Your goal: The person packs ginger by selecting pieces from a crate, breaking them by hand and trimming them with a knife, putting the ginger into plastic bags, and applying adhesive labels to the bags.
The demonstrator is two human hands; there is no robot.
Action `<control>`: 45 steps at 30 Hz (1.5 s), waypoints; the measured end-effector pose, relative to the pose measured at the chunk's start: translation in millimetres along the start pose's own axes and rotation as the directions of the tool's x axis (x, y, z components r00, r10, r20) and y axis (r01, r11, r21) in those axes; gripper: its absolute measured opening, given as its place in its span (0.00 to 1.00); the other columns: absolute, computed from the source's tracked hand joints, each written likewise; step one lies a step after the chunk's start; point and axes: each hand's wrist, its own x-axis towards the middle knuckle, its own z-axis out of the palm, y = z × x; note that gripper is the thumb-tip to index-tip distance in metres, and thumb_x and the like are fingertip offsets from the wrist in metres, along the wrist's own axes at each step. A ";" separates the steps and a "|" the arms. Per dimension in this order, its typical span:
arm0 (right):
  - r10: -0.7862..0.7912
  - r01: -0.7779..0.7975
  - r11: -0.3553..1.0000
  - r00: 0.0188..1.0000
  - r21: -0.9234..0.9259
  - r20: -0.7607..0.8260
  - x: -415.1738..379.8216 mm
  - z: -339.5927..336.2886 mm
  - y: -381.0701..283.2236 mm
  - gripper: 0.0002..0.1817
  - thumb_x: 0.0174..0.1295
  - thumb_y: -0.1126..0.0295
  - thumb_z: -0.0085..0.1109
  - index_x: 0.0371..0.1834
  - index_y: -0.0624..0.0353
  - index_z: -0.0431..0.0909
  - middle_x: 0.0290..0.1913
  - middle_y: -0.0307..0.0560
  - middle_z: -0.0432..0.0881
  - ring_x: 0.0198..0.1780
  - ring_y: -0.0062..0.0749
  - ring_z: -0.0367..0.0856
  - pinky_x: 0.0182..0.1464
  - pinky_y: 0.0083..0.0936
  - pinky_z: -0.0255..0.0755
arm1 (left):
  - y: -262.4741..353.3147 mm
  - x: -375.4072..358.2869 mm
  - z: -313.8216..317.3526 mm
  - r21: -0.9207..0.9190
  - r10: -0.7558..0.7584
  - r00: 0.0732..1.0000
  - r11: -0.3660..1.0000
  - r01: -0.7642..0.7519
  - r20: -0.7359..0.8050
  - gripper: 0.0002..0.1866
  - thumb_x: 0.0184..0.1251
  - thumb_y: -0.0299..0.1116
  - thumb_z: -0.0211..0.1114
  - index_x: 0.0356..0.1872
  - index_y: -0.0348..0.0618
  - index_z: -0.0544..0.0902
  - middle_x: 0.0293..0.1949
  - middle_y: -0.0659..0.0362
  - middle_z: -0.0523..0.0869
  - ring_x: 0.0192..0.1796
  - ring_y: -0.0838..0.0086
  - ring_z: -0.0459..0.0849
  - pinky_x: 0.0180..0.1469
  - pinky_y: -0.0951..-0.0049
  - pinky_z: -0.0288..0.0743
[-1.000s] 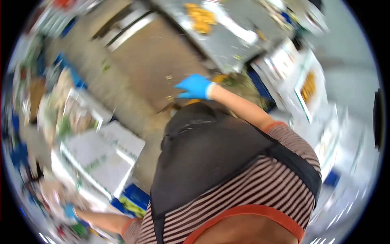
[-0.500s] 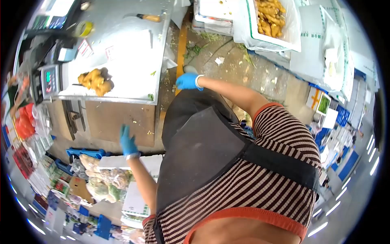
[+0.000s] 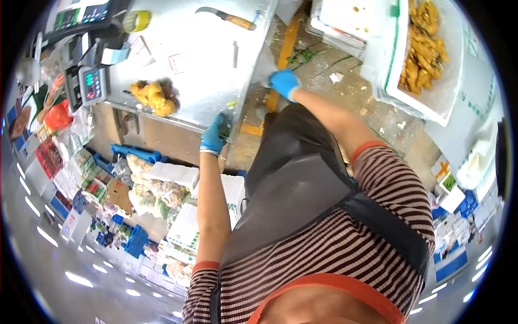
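My left hand (image 3: 214,136), in a blue glove, is at the near right corner of the metal table (image 3: 189,81), its fingers stretched out along the edge beside a small dark green scrap. My right hand (image 3: 285,83), also blue-gloved, hangs over the floor just right of the table with loosely bent fingers and nothing visible in it. A knobbly piece of ginger (image 3: 155,98) lies on the table near its front edge, left of my left hand. Towards the far edge rests a knife (image 3: 226,18) with a wooden handle.
A scale display (image 3: 90,85) stands at the table's left, with a roll of yellow tape (image 3: 136,21) behind it. A white foam box (image 3: 396,65) of ginger is at the right. Bagged vegetables (image 3: 154,191) and foam boxes stand at lower left. Scraps litter the floor.
My left hand has risen from below the table's front to its corner. My right hand stays beside the table. The view has shifted, so the table and ginger box appear further right.
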 end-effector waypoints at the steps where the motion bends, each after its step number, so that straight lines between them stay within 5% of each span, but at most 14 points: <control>1: 0.085 -0.080 0.992 0.995 0.096 -0.052 -14.0 8.4 7.8 0.09 0.61 0.70 0.53 0.35 0.59 0.84 0.37 0.56 0.85 0.41 0.50 0.85 0.43 0.43 0.77 | 1.9 0.3 5.3 -0.038 -0.008 0.997 0.999 0.005 -0.072 0.21 0.77 0.45 0.54 0.61 0.44 0.78 0.58 0.59 0.82 0.59 0.70 0.79 0.64 0.68 0.71; 4: -0.077 0.147 0.954 0.963 0.263 -0.259 -57.6 -8.4 29.2 0.10 0.58 0.65 0.55 0.34 0.57 0.83 0.36 0.57 0.84 0.40 0.50 0.84 0.41 0.42 0.76 | -1.2 3.1 22.5 -0.044 -0.035 0.959 0.999 0.024 -0.281 0.18 0.75 0.42 0.57 0.56 0.43 0.82 0.50 0.61 0.86 0.51 0.71 0.83 0.56 0.69 0.77; 9: 0.456 -0.311 0.869 0.807 -0.385 0.375 -210.2 100.3 205.2 0.18 0.58 0.56 0.60 0.50 0.48 0.84 0.45 0.51 0.87 0.46 0.43 0.87 0.47 0.38 0.78 | -8.1 5.0 19.0 0.059 0.059 0.981 0.997 -0.049 -0.187 0.20 0.73 0.43 0.60 0.58 0.43 0.81 0.52 0.61 0.86 0.53 0.71 0.83 0.57 0.69 0.77; 11: 0.288 -0.307 0.948 0.706 -0.087 0.647 -231.2 50.1 192.6 0.20 0.60 0.54 0.59 0.52 0.51 0.84 0.45 0.52 0.87 0.46 0.45 0.86 0.46 0.38 0.77 | -5.5 -4.5 22.8 0.109 0.083 0.982 0.992 -0.066 -0.168 0.22 0.73 0.43 0.59 0.61 0.41 0.79 0.58 0.59 0.83 0.58 0.71 0.81 0.56 0.71 0.77; 14: 0.335 -0.526 0.715 0.836 0.460 0.434 -200.5 -26.5 119.3 0.19 0.61 0.53 0.62 0.40 0.59 0.85 0.37 0.54 0.85 0.35 0.42 0.82 0.40 0.36 0.74 | 23.9 -78.6 70.8 0.059 0.048 0.978 0.998 -0.037 -0.202 0.26 0.73 0.44 0.57 0.66 0.39 0.74 0.61 0.59 0.81 0.59 0.71 0.79 0.54 0.74 0.76; 19: -0.025 0.038 0.979 0.997 0.199 -0.069 -156.5 -152.8 -61.3 0.17 0.59 0.54 0.60 0.30 0.59 0.80 0.34 0.58 0.80 0.38 0.56 0.80 0.41 0.44 0.73 | -11.1 -95.4 70.4 0.572 0.732 0.671 0.601 -0.558 -0.115 0.26 0.67 0.35 0.67 0.61 0.28 0.75 0.52 0.54 0.83 0.52 0.75 0.80 0.53 0.75 0.75; 22: -0.199 0.202 0.979 0.959 -0.006 -0.202 -155.3 -167.9 -142.0 0.14 0.60 0.55 0.59 0.29 0.55 0.81 0.32 0.53 0.81 0.36 0.53 0.81 0.41 0.43 0.75 | 3.1 -152.5 132.1 0.440 0.579 0.797 0.680 -0.587 0.170 0.31 0.60 0.42 0.72 0.58 0.26 0.78 0.58 0.46 0.80 0.62 0.67 0.76 0.63 0.71 0.69; 28: -0.115 0.119 0.991 0.992 -0.062 0.057 -171.6 -164.9 -203.4 0.16 0.58 0.56 0.62 0.31 0.59 0.79 0.32 0.55 0.81 0.33 0.50 0.81 0.37 0.42 0.75 | -1.2 -147.1 140.1 0.368 0.671 0.713 0.623 -0.691 0.202 0.15 0.64 0.36 0.66 0.44 0.32 0.87 0.35 0.59 0.86 0.35 0.76 0.80 0.40 0.73 0.74; 34: 0.211 -0.134 0.499 0.977 0.856 0.030 -190.6 -170.0 -212.1 0.25 0.59 0.47 0.67 0.32 0.62 0.80 0.31 0.55 0.82 0.31 0.35 0.80 0.38 0.33 0.75 | -2.4 -127.1 110.8 0.195 0.552 0.771 0.758 -0.622 0.318 0.17 0.67 0.31 0.65 0.52 0.29 0.83 0.44 0.56 0.86 0.43 0.74 0.82 0.47 0.71 0.77; 37: 0.122 -0.016 0.781 0.984 0.625 -0.128 -173.1 -159.1 -205.3 0.19 0.62 0.55 0.65 0.38 0.63 0.81 0.36 0.48 0.86 0.40 0.38 0.84 0.48 0.35 0.77 | -0.6 -127.0 116.9 0.343 0.688 0.471 0.327 -0.880 0.553 0.16 0.68 0.28 0.60 0.53 0.30 0.80 0.41 0.57 0.85 0.41 0.76 0.80 0.43 0.74 0.75; 38: 0.171 0.089 0.345 0.973 0.935 -0.155 -169.2 -159.0 -195.3 0.19 0.61 0.56 0.64 0.38 0.64 0.81 0.36 0.51 0.86 0.40 0.41 0.84 0.51 0.37 0.77 | 7.4 -127.7 118.2 0.356 0.730 0.322 0.115 -0.927 0.603 0.15 0.69 0.29 0.57 0.51 0.30 0.80 0.39 0.59 0.84 0.40 0.77 0.78 0.39 0.76 0.74; 40: 0.248 0.281 -0.658 0.957 0.699 -0.151 -162.9 -171.5 -164.8 0.18 0.60 0.58 0.61 0.37 0.66 0.81 0.37 0.56 0.86 0.42 0.46 0.85 0.56 0.42 0.76 | 41.6 -118.8 86.9 0.393 0.605 0.763 0.660 -0.640 0.227 0.10 0.66 0.29 0.61 0.44 0.34 0.81 0.33 0.60 0.81 0.32 0.78 0.78 0.30 0.80 0.71; 44: 0.258 0.301 -0.729 0.953 0.615 -0.160 -186.7 -215.9 -119.3 0.07 0.63 0.68 0.56 0.37 0.58 0.81 0.38 0.44 0.85 0.37 0.34 0.84 0.49 0.28 0.78 | 66.1 -102.9 83.5 0.464 0.626 0.777 0.671 -0.578 0.063 0.16 0.58 0.37 0.75 0.38 0.37 0.81 0.30 0.60 0.81 0.30 0.77 0.80 0.31 0.79 0.74; 45: 0.311 0.342 -0.671 0.935 0.658 -0.169 -185.0 -219.6 -110.9 0.07 0.63 0.69 0.56 0.36 0.59 0.81 0.35 0.44 0.84 0.36 0.33 0.84 0.45 0.28 0.79 | 62.3 -96.9 91.5 0.723 0.820 0.541 0.258 -0.641 0.187 0.24 0.55 0.37 0.77 0.48 0.35 0.79 0.42 0.52 0.81 0.42 0.68 0.80 0.44 0.70 0.74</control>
